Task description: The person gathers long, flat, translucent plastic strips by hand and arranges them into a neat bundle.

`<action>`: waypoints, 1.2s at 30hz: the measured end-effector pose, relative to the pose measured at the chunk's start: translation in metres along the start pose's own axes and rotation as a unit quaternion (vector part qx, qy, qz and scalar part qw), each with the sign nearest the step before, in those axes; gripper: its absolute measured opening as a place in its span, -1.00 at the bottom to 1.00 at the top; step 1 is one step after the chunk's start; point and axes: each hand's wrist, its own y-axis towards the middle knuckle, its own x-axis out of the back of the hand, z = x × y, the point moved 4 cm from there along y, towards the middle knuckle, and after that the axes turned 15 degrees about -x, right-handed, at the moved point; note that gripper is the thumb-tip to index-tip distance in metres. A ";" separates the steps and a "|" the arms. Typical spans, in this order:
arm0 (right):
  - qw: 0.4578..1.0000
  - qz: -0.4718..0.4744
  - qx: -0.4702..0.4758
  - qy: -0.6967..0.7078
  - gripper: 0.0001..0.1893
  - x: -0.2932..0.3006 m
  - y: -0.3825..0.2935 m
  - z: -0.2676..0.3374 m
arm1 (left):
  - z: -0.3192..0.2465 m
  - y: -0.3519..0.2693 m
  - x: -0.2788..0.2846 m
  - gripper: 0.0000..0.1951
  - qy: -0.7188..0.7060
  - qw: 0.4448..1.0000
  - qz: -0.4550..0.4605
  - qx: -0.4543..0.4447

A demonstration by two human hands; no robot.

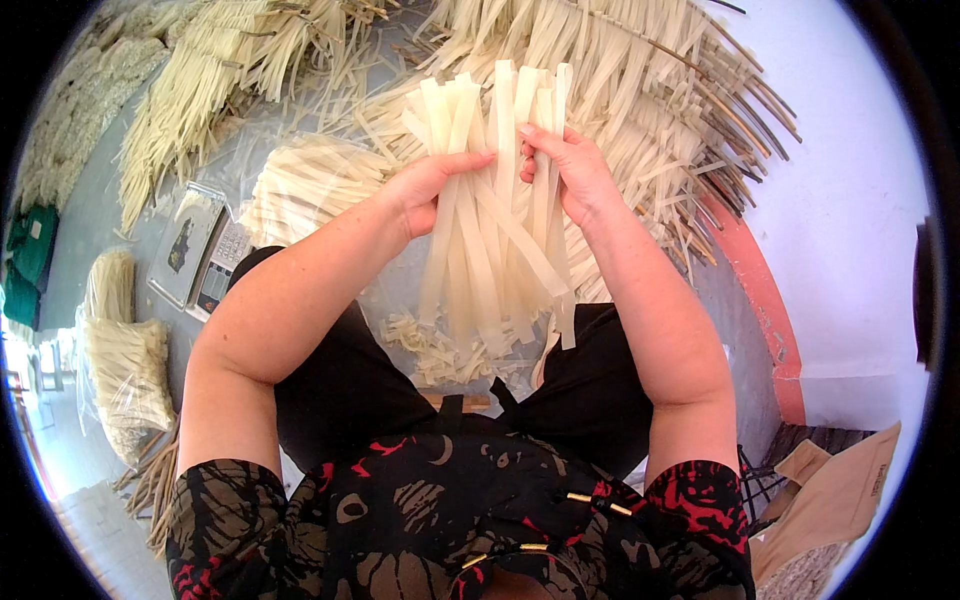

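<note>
Between my hands hangs a bunch of flat, pale, translucent strips (469,247), looped over at the top, with loose ends down between my knees. My left hand (431,184) grips the left part of the bunch, its thumb lying across the strips. My right hand (562,161) pinches the right part between thumb and fingers; some of its fingers are hidden behind the strips. Below the hanging ends, short broken pieces (442,352) lie in a heap on the floor. A plastic bag packed with similar strips (315,184) lies left of the bunch.
Strips draped over wooden sticks (637,82) are piled ahead and to the right, beside the wall. Another pile (187,97) lies at the upper left. A digital scale (191,244) stands on the floor at left, near filled bags (127,367) and bundled sticks (154,487).
</note>
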 end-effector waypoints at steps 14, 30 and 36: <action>0.998 -0.039 0.045 -0.007 -0.81 -0.004 -0.006 -0.001 | 0.002 -0.004 -0.010 -0.56 0.029 0.998 -0.028 -0.053; 0.995 -0.044 0.082 -0.030 -0.82 0.000 -0.001 0.001 | 0.003 -0.008 -0.012 -0.48 0.062 0.997 -0.020 -0.033; 0.996 -0.038 0.080 0.009 -0.77 0.003 0.004 0.002 | 0.004 -0.007 -0.011 -0.49 0.060 0.997 -0.011 -0.040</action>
